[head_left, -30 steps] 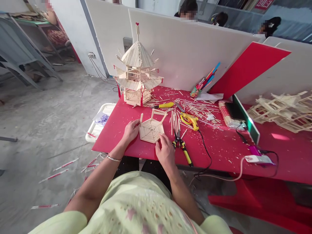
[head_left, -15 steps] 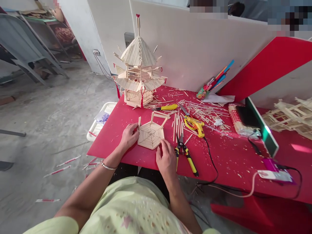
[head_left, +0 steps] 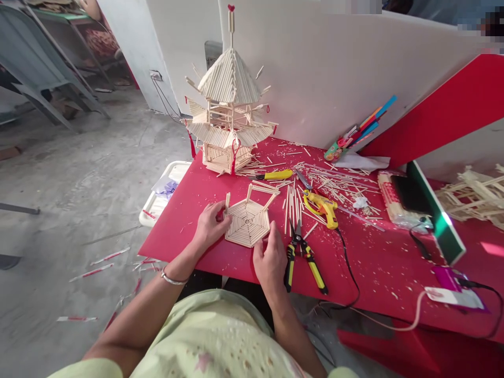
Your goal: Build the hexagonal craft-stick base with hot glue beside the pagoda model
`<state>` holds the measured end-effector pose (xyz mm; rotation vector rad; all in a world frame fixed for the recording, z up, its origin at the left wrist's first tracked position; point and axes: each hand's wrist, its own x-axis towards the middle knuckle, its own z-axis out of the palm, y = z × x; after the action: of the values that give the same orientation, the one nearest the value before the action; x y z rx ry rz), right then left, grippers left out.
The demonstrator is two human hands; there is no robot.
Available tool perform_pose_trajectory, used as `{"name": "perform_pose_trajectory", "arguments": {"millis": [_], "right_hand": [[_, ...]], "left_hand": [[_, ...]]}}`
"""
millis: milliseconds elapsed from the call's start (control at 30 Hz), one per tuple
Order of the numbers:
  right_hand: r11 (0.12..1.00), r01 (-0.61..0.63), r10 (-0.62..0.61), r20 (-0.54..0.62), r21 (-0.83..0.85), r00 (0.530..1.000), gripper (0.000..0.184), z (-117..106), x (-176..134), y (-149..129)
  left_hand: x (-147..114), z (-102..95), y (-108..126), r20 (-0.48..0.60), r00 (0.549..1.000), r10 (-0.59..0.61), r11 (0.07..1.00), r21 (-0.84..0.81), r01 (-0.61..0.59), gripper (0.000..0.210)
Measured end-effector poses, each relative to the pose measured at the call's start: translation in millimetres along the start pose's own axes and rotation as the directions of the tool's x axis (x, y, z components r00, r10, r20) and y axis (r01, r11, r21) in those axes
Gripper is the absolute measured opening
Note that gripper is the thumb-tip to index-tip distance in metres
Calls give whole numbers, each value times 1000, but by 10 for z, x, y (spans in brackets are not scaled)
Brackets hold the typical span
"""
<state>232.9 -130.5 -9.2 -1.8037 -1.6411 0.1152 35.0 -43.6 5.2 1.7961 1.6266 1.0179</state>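
Observation:
A hexagonal panel of thin wooden sticks (head_left: 247,223), laid in rings like a web, is in front of me at the red table's near edge. Short stick posts stand at its left and far corners, with a rail of sticks joining two at the far right. My left hand (head_left: 210,226) grips the left edge, thumb on the rim beside a post. At the lower right edge, my right hand (head_left: 271,260) has its thumb and curled fingers against the rim. Yellow-handled cutters (head_left: 305,257) lie open just right of that hand.
A stick pagoda (head_left: 232,121) with red tassels stands at the back left. Loose sticks (head_left: 292,202), a yellow glue gun (head_left: 323,207), a yellow-handled knife (head_left: 277,175) and a pen cup (head_left: 334,150) spread rightward. A phone (head_left: 407,194), cables and another stick frame (head_left: 472,194) are farther right.
The view has shifted slightly, so the table's things appear a little farther right. The left thumb now lies farther over the panel's rim; both hands stay at its edges.

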Motion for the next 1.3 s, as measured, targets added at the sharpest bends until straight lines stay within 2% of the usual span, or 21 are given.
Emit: {"name": "perform_pose_trajectory", "arguments": {"millis": [567,1300], "right_hand": [[993,-18,11,62,116,998,66,-61,28,10],[995,41,-46,54,89,997,67,-59,28,22]], "left_hand": [[25,-17,61,-15,1000,-24,998,51,25,25],[25,-18,69,-11,1000,-25,998,65,26,19]]}}
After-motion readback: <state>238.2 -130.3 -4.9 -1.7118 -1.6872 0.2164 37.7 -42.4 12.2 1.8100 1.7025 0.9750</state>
